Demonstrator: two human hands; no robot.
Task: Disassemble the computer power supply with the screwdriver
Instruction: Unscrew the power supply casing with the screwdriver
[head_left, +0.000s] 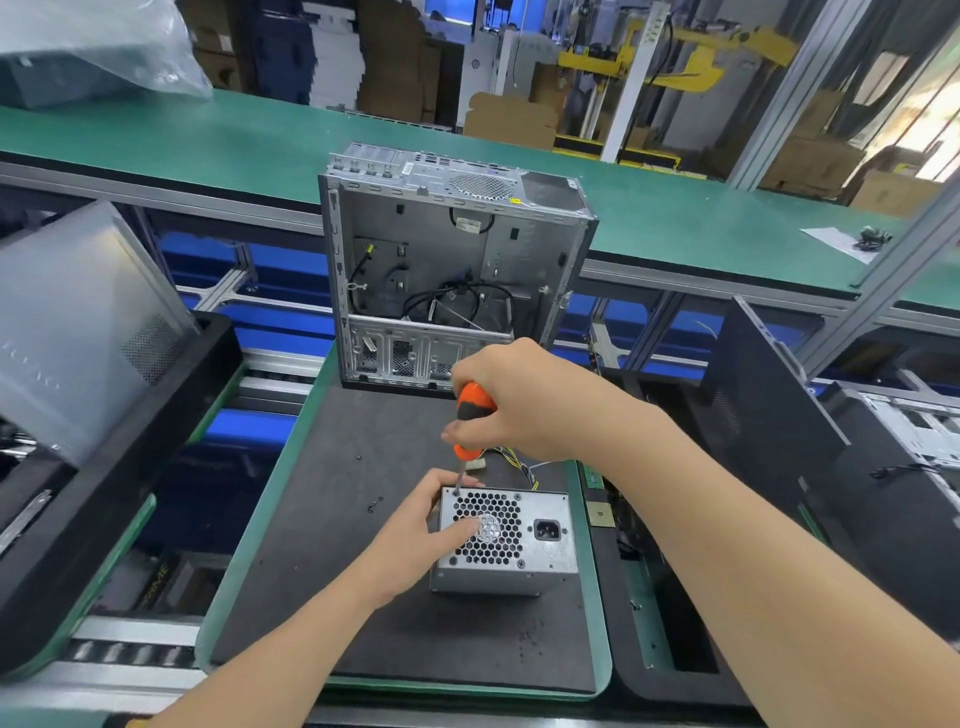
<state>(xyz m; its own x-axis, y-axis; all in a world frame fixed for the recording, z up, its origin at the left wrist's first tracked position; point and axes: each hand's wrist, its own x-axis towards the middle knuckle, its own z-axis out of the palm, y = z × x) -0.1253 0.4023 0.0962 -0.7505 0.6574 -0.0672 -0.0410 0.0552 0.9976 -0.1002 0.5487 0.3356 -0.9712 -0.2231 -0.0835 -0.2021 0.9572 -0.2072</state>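
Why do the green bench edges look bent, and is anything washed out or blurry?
Head view: the wide-angle lens bows the green bench; daylight at upper right is blown out; the right hand on the screwdriver looks slightly soft; the power supply is evenly lit.

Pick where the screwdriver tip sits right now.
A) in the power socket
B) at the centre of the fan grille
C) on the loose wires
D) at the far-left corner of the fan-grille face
D: the screwdriver, gripped by the right hand, has its tip at the far-left corner of the grille face of the power supply, beside the left hand.
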